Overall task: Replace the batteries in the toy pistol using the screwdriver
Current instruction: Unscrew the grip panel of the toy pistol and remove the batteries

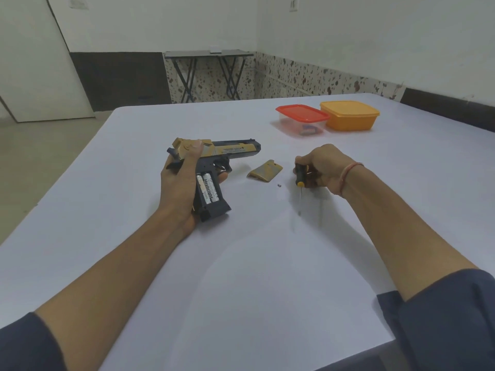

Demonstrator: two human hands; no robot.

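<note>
Forearms stretch out over the white bench point(241, 277), sleeves pushed up to the elbows. The left hand point(179, 183) cradles the toy pistol point(233, 151), which lies on its side with the barrel pointing right and the grip toward the person. The thumb is laid across the gold rear of the slide, and the other fingers wrap under the grip, one tip showing near the trigger. The grip's compartment is open, with two batteries point(209, 189) side by side inside it.

The right hand point(324, 167), a thread band at its wrist, has its fingers point(301, 159) curled tight round the black handle of one screwdriver point(300, 183). The shaft slants down toward the person; whether the tip touches the bench cannot be told.

Between the hands lie one gold cover point(265, 171) and one small screw point(279, 185).

Two lidded containers sit just beside each other farther back. The clear box with a red lid point(302, 115) holds something dark and indistinct. The orange box point(349, 119) is opaque, so its contents are hidden.
</note>
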